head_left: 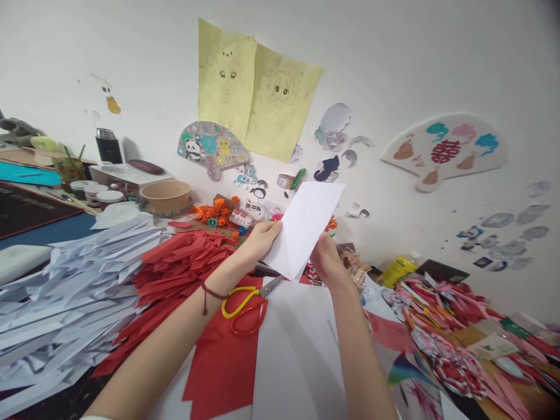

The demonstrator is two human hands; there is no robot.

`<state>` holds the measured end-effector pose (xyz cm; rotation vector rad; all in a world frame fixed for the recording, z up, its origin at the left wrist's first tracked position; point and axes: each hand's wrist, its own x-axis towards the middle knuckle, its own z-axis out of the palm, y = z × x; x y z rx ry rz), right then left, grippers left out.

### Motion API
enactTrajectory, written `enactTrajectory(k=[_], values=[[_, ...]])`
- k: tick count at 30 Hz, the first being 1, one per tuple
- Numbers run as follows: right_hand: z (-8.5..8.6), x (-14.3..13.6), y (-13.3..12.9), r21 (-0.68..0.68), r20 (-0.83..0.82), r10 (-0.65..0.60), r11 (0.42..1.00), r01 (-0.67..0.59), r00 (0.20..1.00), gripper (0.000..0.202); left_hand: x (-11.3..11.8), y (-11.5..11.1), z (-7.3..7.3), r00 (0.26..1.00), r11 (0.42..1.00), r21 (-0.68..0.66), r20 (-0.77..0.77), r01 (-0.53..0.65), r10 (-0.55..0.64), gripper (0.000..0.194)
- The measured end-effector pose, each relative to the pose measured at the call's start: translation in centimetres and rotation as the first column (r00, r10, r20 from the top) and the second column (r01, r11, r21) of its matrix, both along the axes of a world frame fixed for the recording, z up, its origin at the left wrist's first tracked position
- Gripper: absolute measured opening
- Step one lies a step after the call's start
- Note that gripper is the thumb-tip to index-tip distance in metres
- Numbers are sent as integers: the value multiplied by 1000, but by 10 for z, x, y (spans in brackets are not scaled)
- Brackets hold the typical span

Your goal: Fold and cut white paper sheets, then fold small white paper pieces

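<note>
A folded sheet of white paper (pixel 306 224) is held up in front of me, tilted, between both hands. My left hand (pixel 265 238) pinches its left edge, thumb on the front. On the lower right edge my right hand (pixel 327 259) grips it, with the fingers partly hidden behind the paper. Below lie scissors (pixel 247 309) with one yellow and one red handle, their blades pointing up to the right. They rest across red paper (pixel 223 367) and a white sheet (pixel 297 344) on the table.
Left of my arms are heaps of white paper strips (pixel 74 303) and red paper strips (pixel 184 262). A tan bowl (pixel 165 199) and a black thermos (pixel 108 146) stand behind. Coloured ribbons (pixel 455 315) and a yellow bottle (pixel 399 268) lie at right. Drawings (pixel 280 99) hang on the wall.
</note>
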<state>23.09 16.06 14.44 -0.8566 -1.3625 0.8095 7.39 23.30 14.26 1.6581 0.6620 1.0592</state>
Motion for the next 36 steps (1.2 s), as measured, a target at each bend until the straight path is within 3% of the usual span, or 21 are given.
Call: enactTrajectory(k=[4, 8, 14, 18, 20, 22, 25, 28, 32, 36], values=[[-4, -2, 4, -62, -111, 121, 990, -129, 986, 67, 6, 5, -10, 999, 999, -46, -52, 14, -16, 49], [-10, -7, 10, -90, -147, 194, 974, -209, 970, 73, 10, 7, -16, 988, 1000, 12, -155, 16, -14, 53], [-10, -12, 11, -132, -105, 146, 978, -159, 984, 71, 0, -1, -9, 932, 973, 229, -348, -18, 99, 46], [-10, -9, 11, -80, -80, 70, 994, -76, 994, 61, -10, -10, 7, 866, 875, 479, -407, -70, 292, 39], [-9, -6, 10, -62, -65, 49, 997, -53, 997, 59, -13, -13, 16, 916, 854, 521, -340, -4, 212, 34], [-8, -4, 9, -39, -62, 44, 998, -47, 997, 59, -17, -16, 21, 959, 842, 524, -283, 128, 31, 32], [-7, -1, 7, -24, -68, 58, 998, -59, 996, 56, -21, -18, 24, 950, 810, 523, -287, 266, -126, 33], [-6, 1, 5, -29, -59, 63, 997, -65, 996, 53, -24, -18, 26, 933, 801, 510, -321, 313, -161, 35], [-4, 3, 4, -60, -54, 65, 996, -68, 996, 54, -30, -19, 31, 929, 796, 508, -325, 329, -177, 22], [-5, 6, 5, -90, -99, 81, 992, -90, 992, 48, -33, -19, 34, 945, 788, 563, -318, 250, -73, 19]])
